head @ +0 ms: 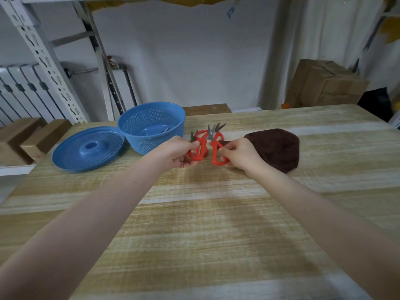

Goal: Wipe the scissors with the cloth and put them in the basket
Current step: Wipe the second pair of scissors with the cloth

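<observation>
red scissors [198, 149] are gripped by the handle in the left hand [179, 151], a second pair [217, 153] in the right hand [240, 154], between basket [151, 135] and cloth [279, 148] over the table [216, 213]. wiping seems not yet begun; next, one hand must free up for the cloth.

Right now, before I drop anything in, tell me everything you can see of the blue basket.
The blue basket is round and plastic-looking, with perforated walls and a solid floor. It stands upright and open on the wooden table. Small metal tips show inside. Its matching lid lies at its left, seemingly touching. The left hand is just in front, not holding it.
</observation>
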### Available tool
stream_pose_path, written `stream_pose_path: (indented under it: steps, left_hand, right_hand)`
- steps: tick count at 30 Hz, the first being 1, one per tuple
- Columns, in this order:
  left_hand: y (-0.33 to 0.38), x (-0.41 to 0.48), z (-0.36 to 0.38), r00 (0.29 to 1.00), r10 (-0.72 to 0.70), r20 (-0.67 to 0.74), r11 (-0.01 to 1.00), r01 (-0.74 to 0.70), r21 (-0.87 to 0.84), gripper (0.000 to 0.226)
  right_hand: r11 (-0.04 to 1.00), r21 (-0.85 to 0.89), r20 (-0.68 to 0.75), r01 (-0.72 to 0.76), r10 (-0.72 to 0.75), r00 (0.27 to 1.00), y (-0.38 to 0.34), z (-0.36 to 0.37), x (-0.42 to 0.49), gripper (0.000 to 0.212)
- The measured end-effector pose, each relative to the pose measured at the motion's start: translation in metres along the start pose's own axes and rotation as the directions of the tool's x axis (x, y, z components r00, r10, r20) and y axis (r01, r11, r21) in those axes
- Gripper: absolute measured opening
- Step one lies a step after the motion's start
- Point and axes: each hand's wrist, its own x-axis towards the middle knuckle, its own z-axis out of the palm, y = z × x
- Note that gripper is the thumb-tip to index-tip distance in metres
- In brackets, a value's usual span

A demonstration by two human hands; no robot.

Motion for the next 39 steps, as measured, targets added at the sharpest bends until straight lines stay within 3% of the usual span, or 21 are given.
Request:
stream_pose_path:
  steps: [4, 7, 10, 12, 14, 16, 17, 20, 23, 26, 27, 29, 31, 32, 35, 37, 39]
  left_hand:
    - [-0.002, -0.003, -0.005, 0.990, -0.040, 0.132, 0.989, 0.058, -0.133, 0.035]
    - [-0.004, -0.004, 0.000, 0.987, -0.043, 0.154, 0.957, 0.085, -0.277, 0.016]
    - [-0.003, -0.003, 0.005, 0.996, -0.004, 0.086, 0.919, 0.038, -0.393, 0.010]
    - [-0.002, -0.002, 0.004, 0.999, 0.029, 0.036, 0.929, -0.014, -0.369, 0.012]
    - [0.000, -0.004, 0.001, 0.998, 0.060, -0.024, 0.952, -0.065, -0.300, 0.012]
    - [0.002, -0.005, 0.000, 0.989, 0.117, -0.093, 0.972, -0.133, -0.193, 0.010]
    - [0.003, -0.005, 0.000, 0.979, 0.154, -0.130, 0.977, -0.170, -0.126, 0.011]
    - [0.005, 0.000, 0.004, 0.936, 0.271, -0.223, 0.962, -0.260, 0.078, 0.015]
    - [0.006, 0.000, 0.011, 0.875, 0.407, -0.263, 0.893, -0.319, 0.319, 0.012]
    - [0.011, -0.002, 0.022, 0.823, 0.528, -0.208, 0.773, -0.364, 0.520, 0.014]
    - [0.013, -0.003, 0.027, 0.811, 0.555, -0.183, 0.736, -0.376, 0.563, 0.013]
    - [0.018, -0.004, 0.035, 0.785, 0.599, -0.156, 0.678, -0.393, 0.621, 0.012]
    - [0.021, -0.006, 0.040, 0.782, 0.603, -0.155, 0.662, -0.383, 0.644, 0.017]
    - [0.020, -0.007, 0.040, 0.792, 0.590, -0.154, 0.672, -0.376, 0.638, 0.018]
    - [0.017, -0.004, 0.037, 0.822, 0.551, -0.142, 0.713, -0.375, 0.592, 0.018]
    - [0.014, 0.001, 0.034, 0.831, 0.546, -0.110, 0.723, -0.401, 0.562, 0.013]
    - [0.013, 0.004, 0.033, 0.826, 0.549, -0.129, 0.746, -0.414, 0.521, 0.017]
  right_hand:
    - [0.995, 0.100, -0.050, 0.009, -0.004, 0.999, 0.003, -0.002, -0.004, 0.023]
    - [0.980, 0.195, -0.089, 0.046, -0.029, 0.996, 0.002, 0.000, -0.008, 0.016]
    - [0.976, 0.210, -0.041, 0.052, -0.044, 0.998, 0.004, -0.003, -0.010, 0.015]
    - [0.995, -0.020, -0.150, 0.096, -0.098, 0.984, 0.010, -0.013, -0.008, 0.020]
    - [0.876, -0.480, -0.309, 0.055, -0.227, 0.924, 0.018, -0.030, -0.005, 0.035]
    - [0.721, -0.692, -0.246, -0.035, -0.190, 0.950, 0.019, -0.042, -0.006, 0.040]
    - [0.707, -0.706, -0.184, -0.044, -0.122, 0.975, 0.018, -0.046, -0.006, 0.032]
    - [0.813, -0.581, -0.152, -0.034, -0.067, 0.986, 0.019, -0.049, -0.001, 0.024]
    - [0.947, -0.318, -0.376, 0.034, -0.159, 0.913, 0.013, -0.064, 0.003, 0.030]
    - [0.939, -0.051, -0.527, 0.340, -0.314, 0.789, -0.006, -0.060, 0.003, 0.025]
    - [0.894, -0.044, -0.477, 0.446, -0.411, 0.777, -0.012, -0.052, 0.002, 0.021]
    - [0.814, -0.170, -0.226, 0.555, -0.581, 0.782, -0.012, -0.031, 0.003, 0.015]
    - [0.714, -0.397, 0.016, 0.577, -0.623, 0.782, -0.003, -0.019, 0.009, 0.017]
    - [0.685, -0.444, 0.072, 0.578, -0.615, 0.785, -0.001, -0.020, 0.009, 0.021]
    - [0.631, -0.496, 0.176, 0.597, -0.600, 0.780, -0.001, -0.025, 0.010, 0.038]
    - [0.535, -0.574, 0.177, 0.620, -0.658, 0.732, 0.000, -0.024, 0.013, 0.032]
    - [0.532, -0.587, 0.135, 0.610, -0.679, 0.722, 0.002, -0.023, 0.017, 0.024]
